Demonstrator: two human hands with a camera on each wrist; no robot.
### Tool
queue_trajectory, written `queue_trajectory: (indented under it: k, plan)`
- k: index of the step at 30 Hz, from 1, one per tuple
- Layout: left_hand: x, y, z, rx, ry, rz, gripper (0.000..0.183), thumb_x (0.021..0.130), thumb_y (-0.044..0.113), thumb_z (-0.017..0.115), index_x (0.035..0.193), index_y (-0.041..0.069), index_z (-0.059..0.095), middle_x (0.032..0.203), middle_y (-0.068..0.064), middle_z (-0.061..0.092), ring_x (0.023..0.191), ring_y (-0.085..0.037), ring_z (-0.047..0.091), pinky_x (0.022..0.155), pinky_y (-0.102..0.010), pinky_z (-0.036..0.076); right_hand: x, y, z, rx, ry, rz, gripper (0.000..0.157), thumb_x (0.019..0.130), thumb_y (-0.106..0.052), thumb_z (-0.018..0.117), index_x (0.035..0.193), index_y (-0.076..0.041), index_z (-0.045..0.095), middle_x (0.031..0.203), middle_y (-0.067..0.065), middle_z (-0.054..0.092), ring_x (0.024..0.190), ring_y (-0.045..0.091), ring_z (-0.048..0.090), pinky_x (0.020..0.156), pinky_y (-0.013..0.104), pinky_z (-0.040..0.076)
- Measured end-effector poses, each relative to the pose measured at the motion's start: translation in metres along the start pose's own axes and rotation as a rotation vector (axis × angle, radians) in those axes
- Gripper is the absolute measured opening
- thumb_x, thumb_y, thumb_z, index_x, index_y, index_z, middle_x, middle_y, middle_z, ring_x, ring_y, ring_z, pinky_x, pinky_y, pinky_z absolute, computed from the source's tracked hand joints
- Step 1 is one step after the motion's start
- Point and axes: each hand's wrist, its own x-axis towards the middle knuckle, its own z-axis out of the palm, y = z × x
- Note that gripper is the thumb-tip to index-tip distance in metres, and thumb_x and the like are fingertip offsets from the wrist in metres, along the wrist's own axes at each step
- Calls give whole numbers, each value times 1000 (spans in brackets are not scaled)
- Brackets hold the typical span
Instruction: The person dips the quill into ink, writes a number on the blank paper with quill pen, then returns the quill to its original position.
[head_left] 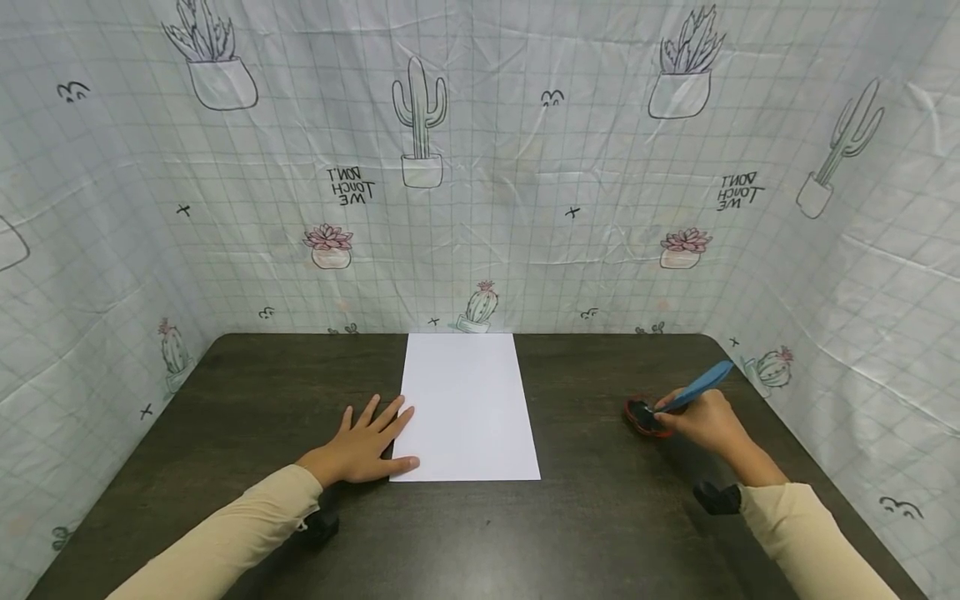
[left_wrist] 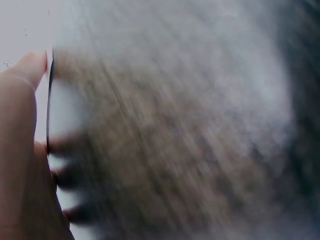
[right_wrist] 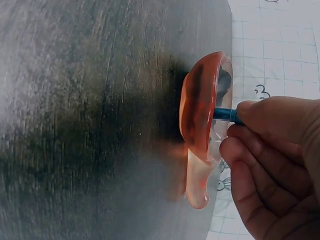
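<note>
Rested the outspread left hand [head_left: 362, 451] on the lower-centre paper [head_left: 468, 408], presumably to steady it, and pinched the blue stick [head_left: 699, 387] low, likely for control, with the right hand [head_left: 708, 425] at the lower-right dish [head_left: 636, 425].

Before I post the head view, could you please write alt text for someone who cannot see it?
A person's right hand holds a blue pen-like tool, its lower end in a reddish dish; the left hand rests, fingers spread, across the left edge of white paper on a dark table.

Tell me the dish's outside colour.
The dish is reddish orange outside, clearest in the right wrist view.
</note>
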Motion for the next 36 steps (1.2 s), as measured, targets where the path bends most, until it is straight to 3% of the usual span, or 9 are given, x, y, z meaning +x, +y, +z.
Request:
queue_trajectory:
  k: [4,13,22,28,36]
  plan:
    - [2,-3,3,-18,12,12,87,90,66,46,156,18,17,162,-8,5,145,-42,-5,105,-72,-7,0,0,1,-7,6,18,12,81,-9,75,89,-1,76,82,13,73,66,20,67,57,36,52]
    - [7,-13,10,11,8,-15,89,87,75,39,156,28,10,162,2,-2,147,-34,-9,108,-68,-7,4,-3,1,17,-50,61,14,84,-13,72,91,-1,75,80,13,72,66,21,67,55,35,51]
    - [2,-3,-1,-43,-35,1,91,90,68,45,156,15,13,162,-9,1,145,-42,-8,105,-71,-10,0,-2,-2,41,-35,79,11,82,-10,74,89,-2,75,86,15,72,69,18,65,58,33,49]
    - [4,-5,-1,-40,-71,-14,93,89,72,40,156,20,3,162,-3,-7,145,-37,-14,106,-68,-13,0,-2,-2,64,-47,94,12,82,-9,74,91,-1,74,88,16,72,71,18,65,59,34,49]
    - [2,-2,-4,-31,-65,7,87,91,65,45,156,18,11,162,-6,0,145,-42,-11,104,-72,-9,0,-1,-2,51,-42,87,12,82,-11,74,91,-2,75,90,18,72,74,23,67,60,35,51]
